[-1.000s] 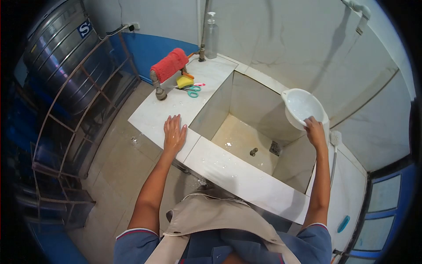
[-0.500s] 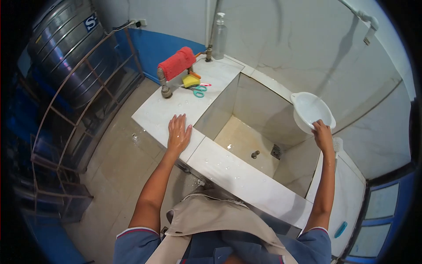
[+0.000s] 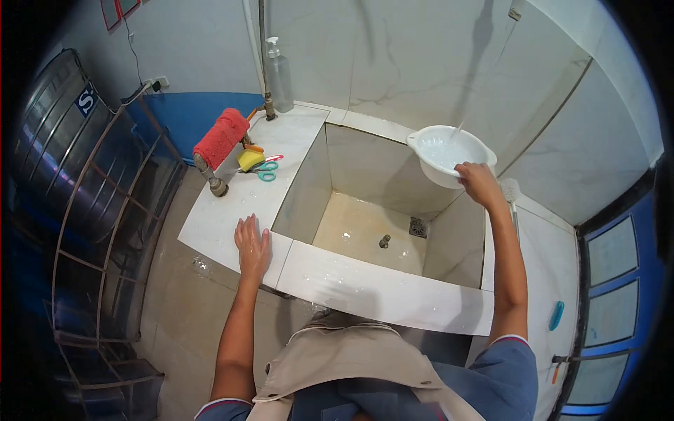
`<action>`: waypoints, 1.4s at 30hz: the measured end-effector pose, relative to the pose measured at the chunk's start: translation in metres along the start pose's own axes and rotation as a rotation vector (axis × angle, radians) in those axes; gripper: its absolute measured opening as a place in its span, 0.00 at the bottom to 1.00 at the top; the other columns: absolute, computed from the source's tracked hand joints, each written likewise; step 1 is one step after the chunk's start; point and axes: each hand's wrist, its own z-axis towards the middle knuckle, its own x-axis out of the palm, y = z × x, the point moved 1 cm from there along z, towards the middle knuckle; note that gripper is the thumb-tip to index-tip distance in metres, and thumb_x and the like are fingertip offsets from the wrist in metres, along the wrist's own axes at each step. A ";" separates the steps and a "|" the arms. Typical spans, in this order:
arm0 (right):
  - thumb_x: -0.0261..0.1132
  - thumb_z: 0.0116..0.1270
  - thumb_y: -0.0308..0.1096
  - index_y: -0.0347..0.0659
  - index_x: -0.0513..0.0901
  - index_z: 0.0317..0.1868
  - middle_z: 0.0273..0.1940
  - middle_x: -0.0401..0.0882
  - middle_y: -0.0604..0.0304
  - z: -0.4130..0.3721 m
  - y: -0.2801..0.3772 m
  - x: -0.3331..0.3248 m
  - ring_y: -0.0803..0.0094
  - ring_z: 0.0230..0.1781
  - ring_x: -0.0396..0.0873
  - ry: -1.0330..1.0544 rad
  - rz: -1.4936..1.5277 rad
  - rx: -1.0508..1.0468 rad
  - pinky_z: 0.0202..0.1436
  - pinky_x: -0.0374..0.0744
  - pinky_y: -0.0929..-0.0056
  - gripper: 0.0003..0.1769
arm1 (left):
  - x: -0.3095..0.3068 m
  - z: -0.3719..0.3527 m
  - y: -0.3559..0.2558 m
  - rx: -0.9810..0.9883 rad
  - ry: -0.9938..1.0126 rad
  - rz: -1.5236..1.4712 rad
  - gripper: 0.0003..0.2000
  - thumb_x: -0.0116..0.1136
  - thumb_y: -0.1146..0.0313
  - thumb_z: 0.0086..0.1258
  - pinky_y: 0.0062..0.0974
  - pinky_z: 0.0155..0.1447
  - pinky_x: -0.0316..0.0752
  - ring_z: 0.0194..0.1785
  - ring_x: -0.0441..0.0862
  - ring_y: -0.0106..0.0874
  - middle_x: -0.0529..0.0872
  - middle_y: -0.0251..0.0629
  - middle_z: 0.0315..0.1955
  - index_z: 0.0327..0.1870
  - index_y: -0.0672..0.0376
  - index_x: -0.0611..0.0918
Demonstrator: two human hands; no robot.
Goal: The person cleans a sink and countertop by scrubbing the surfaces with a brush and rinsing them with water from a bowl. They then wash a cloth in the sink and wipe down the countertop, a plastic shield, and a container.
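My right hand (image 3: 483,185) grips the near rim of a white plastic basin (image 3: 434,165) over the far right corner of the tiled sink (image 3: 382,163). A thin stream of water (image 3: 460,121) falls into the basin, and water shows inside it. On the white ledge at the sink's left front corner, my left hand (image 3: 253,249) rests flat with its fingers stretched out, holding nothing. Beyond that hand lie teal-handled scissors (image 3: 267,171) and a yellow sponge (image 3: 249,160).
A red towel (image 3: 222,137) hangs over a pipe on the left counter. Behind it stands a clear pump bottle (image 3: 280,81). A white brush (image 3: 510,189) is right of the basin, with a teal object (image 3: 557,316) nearer me. A metal tank (image 3: 67,161) stands behind a rusty frame.
My view has turned to the right, so the scene sits further left. My right hand still holds the basin, which now shows more frothy water. My left hand stays on the ledge.
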 end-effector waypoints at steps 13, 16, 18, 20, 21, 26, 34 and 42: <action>0.57 0.52 0.25 0.51 0.78 0.51 0.47 0.79 0.58 0.180 0.057 0.001 0.61 0.51 0.76 0.313 -0.243 -0.234 0.50 0.70 0.53 0.23 | 0.001 0.002 0.005 0.000 -0.031 0.014 0.26 0.46 0.61 0.69 0.47 0.69 0.46 0.67 0.54 0.52 0.66 0.55 0.60 0.63 0.68 0.62; 0.55 0.54 0.25 0.52 0.79 0.50 0.48 0.79 0.58 0.211 0.086 0.010 0.62 0.51 0.76 0.262 -0.231 -0.292 0.50 0.71 0.54 0.22 | 0.001 0.004 0.008 -0.020 -0.044 -0.005 0.26 0.45 0.61 0.69 0.47 0.69 0.47 0.67 0.54 0.52 0.66 0.55 0.59 0.63 0.67 0.62; 0.55 0.54 0.24 0.53 0.79 0.48 0.43 0.81 0.59 0.220 0.109 0.011 0.63 0.47 0.78 0.218 -0.256 -0.338 0.48 0.70 0.58 0.21 | 0.001 0.004 0.006 -0.027 -0.053 0.006 0.25 0.45 0.61 0.69 0.47 0.69 0.47 0.67 0.54 0.52 0.66 0.55 0.59 0.63 0.67 0.63; 0.57 0.53 0.24 0.53 0.79 0.49 0.41 0.81 0.58 0.221 0.128 0.004 0.63 0.46 0.78 0.191 -0.255 -0.378 0.49 0.69 0.59 0.22 | 0.002 0.007 0.007 -0.032 -0.054 0.023 0.25 0.46 0.61 0.69 0.47 0.69 0.47 0.67 0.54 0.53 0.66 0.56 0.59 0.63 0.67 0.63; 0.59 0.51 0.24 0.52 0.79 0.50 0.40 0.82 0.58 0.219 0.137 0.002 0.62 0.45 0.78 0.170 -0.257 -0.406 0.50 0.68 0.60 0.24 | 0.003 0.008 0.008 -0.016 -0.072 0.028 0.24 0.46 0.61 0.69 0.46 0.69 0.48 0.67 0.55 0.52 0.66 0.56 0.59 0.62 0.67 0.64; 0.58 0.56 0.29 0.56 0.82 0.41 0.36 0.83 0.62 0.192 0.183 -0.011 0.66 0.41 0.80 0.098 -0.367 -0.600 0.47 0.69 0.63 0.14 | 0.011 0.005 0.012 0.015 -0.127 0.069 0.21 0.45 0.62 0.69 0.47 0.69 0.51 0.66 0.59 0.50 0.68 0.56 0.58 0.57 0.69 0.69; 0.58 0.57 0.35 0.56 0.83 0.33 0.36 0.84 0.68 0.111 0.311 -0.044 0.71 0.40 0.81 0.222 -0.534 -0.842 0.48 0.70 0.66 0.07 | 0.013 0.005 0.021 -0.010 0.005 0.070 0.20 0.45 0.65 0.67 0.48 0.69 0.50 0.66 0.59 0.49 0.66 0.54 0.61 0.57 0.66 0.69; 0.59 0.58 0.36 0.54 0.83 0.35 0.38 0.83 0.67 0.015 0.373 -0.066 0.71 0.41 0.81 0.309 -0.539 -0.855 0.49 0.68 0.66 0.07 | -0.013 -0.015 0.016 -0.039 0.382 0.381 0.28 0.46 0.62 0.66 0.51 0.70 0.43 0.71 0.48 0.49 0.52 0.50 0.69 0.67 0.59 0.60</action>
